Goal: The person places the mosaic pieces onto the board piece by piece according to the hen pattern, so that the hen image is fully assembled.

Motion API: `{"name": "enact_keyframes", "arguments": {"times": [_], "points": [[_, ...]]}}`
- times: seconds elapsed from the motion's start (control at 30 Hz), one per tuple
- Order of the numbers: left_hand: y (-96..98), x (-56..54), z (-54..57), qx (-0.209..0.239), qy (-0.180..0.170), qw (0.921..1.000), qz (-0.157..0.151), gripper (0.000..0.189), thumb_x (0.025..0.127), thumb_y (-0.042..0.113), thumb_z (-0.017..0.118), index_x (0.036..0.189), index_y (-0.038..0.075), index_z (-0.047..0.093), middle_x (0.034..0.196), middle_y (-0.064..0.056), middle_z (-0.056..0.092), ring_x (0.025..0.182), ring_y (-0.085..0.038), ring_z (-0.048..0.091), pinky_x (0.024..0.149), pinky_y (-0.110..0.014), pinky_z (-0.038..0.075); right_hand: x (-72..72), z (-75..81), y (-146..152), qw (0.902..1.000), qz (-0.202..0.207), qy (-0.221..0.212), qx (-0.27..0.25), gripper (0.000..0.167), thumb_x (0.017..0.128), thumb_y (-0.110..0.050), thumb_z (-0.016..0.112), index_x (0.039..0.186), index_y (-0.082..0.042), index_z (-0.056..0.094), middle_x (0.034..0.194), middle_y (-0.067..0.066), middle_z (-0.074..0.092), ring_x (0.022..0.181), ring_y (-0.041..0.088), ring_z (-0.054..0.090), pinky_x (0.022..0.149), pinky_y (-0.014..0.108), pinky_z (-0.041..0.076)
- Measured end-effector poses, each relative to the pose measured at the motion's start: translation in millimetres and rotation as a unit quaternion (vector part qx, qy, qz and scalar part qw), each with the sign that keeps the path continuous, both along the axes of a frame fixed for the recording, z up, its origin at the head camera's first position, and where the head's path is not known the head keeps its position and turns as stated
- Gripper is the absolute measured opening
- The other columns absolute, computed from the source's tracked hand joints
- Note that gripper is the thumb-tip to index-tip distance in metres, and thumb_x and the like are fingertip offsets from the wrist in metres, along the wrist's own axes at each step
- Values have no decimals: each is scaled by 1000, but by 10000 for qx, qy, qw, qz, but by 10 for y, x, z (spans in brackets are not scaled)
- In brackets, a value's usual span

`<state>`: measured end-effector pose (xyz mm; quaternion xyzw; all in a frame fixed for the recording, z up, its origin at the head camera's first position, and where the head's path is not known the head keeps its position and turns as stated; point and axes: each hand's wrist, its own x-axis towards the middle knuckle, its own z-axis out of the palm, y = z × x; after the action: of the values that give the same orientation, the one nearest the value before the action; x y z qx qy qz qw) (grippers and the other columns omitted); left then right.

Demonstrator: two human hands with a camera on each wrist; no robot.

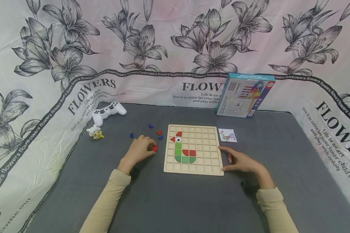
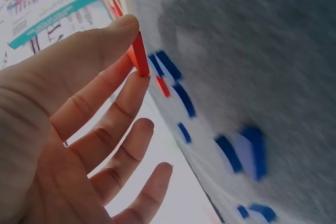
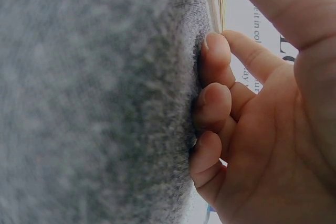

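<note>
A flat red puzzle piece (image 2: pixel 138 56) is pinched between thumb and fingertips of my left hand (image 1: pixel 140 149), left of the board; its outline is partly hidden. The wooden grid board (image 1: pixel 207 166) bears a bird-like figure: a red triangle (image 1: pixel 172 139), a piece with an eye (image 1: pixel 178 139), a red piece on top, a green column (image 1: pixel 178 149) curving into a green base, and red pieces (image 1: pixel 192 152) above that base. At the board's right edge, my right hand (image 1: pixel 241 161) touches the side with extended index finger and thumb, its other fingers bent under.
Blue pieces (image 1: pixel 150 126) and a red triangle (image 1: pixel 159 132) lie loose beyond my left hand. A pattern card (image 1: pixel 227 135) lies right of the board, with a box (image 1: pixel 239 97) standing behind. A white game controller (image 1: pixel 109 111) and a small figurine (image 1: pixel 95 132) are at the far left.
</note>
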<state>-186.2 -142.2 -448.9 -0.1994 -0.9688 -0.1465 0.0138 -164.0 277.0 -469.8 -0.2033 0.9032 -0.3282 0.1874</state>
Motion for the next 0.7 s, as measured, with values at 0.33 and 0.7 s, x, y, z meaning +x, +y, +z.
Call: {"name": "enact_keyframes", "arguments": {"times": [0.33, 0.7], "points": [[319, -22, 26, 133, -88, 9991, -390, 27, 76, 26, 77, 101, 18, 71, 93, 1, 64, 88, -18, 48, 80, -42, 42, 1, 24, 10, 10000, 49, 43, -33, 83, 74, -36, 77, 142, -13, 34, 79, 3, 45, 60, 10, 39, 52, 23, 31], [621, -67, -12, 288, -168, 9958, -851, 26, 76, 27, 76, 101, 20, 72, 97, 1, 65, 88, -18, 48, 80, -43, 41, -1, 7, 14, 9999, 90, 104, -23, 84, 73, -36, 77, 142, -13, 35, 78, 2, 45, 59, 8, 38, 52, 22, 31]]}}
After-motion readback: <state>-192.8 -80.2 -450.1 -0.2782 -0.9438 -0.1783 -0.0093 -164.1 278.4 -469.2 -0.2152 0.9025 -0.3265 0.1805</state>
